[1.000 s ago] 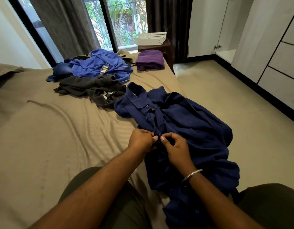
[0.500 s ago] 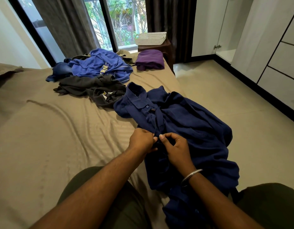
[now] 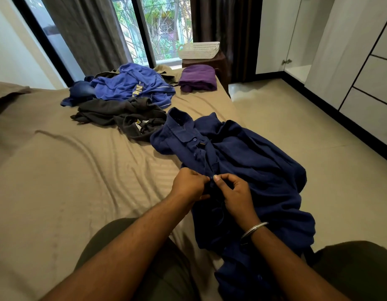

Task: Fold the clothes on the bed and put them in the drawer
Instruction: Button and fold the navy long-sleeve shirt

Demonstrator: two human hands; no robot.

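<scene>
Both hands met at the button placket of the navy shirt (image 3: 249,161). The left hand (image 3: 189,184) had its fingers curled and pinched the fabric edge from the left side. The right hand (image 3: 236,193) faced it, thumb and forefinger pinching the opposite edge of the placket, the fingertips of the two hands nearly touching. Whether a button sat between them could not be told. A metal bangle (image 3: 253,230) circled the right wrist.

The navy shirt lay rumpled along the right edge of the bed (image 3: 57,181), collar pointing away from the person, its lower part hanging down between the person's knees. The upper buttons near the collar appeared fastened.

Beyond the collar, and just touching it, lay a crumpled dark grey garment (image 3: 121,115). Behind that sat a bright blue garment (image 3: 131,88) with yellow lettering, partly overlapping a piece of denim (image 3: 79,92) at its left. A folded purple garment (image 3: 198,78) rested apart at the far right corner of the bed.

A white perforated basket (image 3: 199,49) stood on a dark wooden stand (image 3: 220,64) past that corner, before the window (image 3: 164,29) and its dark curtains. White drawer fronts (image 3: 375,79) lined the right wall, across the floor from the bed.
</scene>
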